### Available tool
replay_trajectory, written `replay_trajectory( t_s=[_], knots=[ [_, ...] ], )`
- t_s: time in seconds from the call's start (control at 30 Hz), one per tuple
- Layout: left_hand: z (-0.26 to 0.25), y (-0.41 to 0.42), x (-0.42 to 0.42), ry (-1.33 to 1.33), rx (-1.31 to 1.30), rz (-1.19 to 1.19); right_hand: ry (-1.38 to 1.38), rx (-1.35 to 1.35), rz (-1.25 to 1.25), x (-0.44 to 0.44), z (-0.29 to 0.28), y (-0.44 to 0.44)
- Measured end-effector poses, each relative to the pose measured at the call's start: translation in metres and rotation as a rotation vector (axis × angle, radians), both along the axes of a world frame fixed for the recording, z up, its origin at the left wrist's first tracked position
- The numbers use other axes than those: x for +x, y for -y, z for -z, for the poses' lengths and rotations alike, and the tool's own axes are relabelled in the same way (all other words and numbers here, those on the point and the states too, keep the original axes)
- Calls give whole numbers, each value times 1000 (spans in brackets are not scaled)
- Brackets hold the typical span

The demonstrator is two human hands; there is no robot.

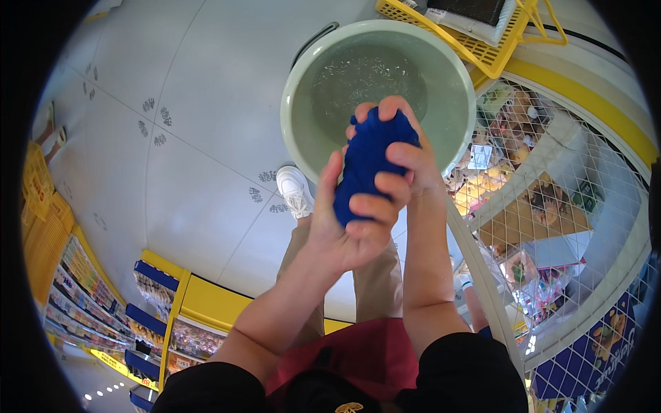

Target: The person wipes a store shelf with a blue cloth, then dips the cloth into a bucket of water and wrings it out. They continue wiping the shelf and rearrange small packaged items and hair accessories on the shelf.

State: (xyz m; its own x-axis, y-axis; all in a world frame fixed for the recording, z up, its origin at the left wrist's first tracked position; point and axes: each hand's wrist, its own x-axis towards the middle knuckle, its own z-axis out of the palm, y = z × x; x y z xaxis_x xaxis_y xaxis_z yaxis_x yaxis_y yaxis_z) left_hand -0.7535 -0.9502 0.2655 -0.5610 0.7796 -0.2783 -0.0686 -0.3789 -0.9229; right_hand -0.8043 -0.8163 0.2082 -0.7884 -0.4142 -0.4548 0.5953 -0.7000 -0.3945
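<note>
A bunched-up blue cloth (369, 160) is squeezed between my two hands. My left hand (364, 222) wraps around its lower end, fingers curled over the front. Higher up, my right hand (413, 149) grips the same cloth near its far end. Both hands are over the near rim of a pale green bucket (292, 124). Water (356, 72) with bright ripples or bubbles lies in the bottom of the bucket. My forearms hide part of the bucket's near wall.
A yellow plastic basket (498, 64) with packaged goods stands beyond the bucket at right. A white wire-mesh display cage (547, 129) holding bagged products rises close on my right. Stocked shelves (170, 310) stand at lower left. My white shoe (294, 188) is beside the bucket on the grey floor (222, 103).
</note>
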Motion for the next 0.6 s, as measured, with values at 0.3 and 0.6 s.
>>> replay_trajectory(
  t_s=[0.3,0.6],
  knots=[
    [-23,67,-60,-1258,-706,1366,-421,428,-32,5,-59,18],
    [51,43,-64,-1482,-1093,1392,-527,1120,-34,-5,-17,28]
  ],
)
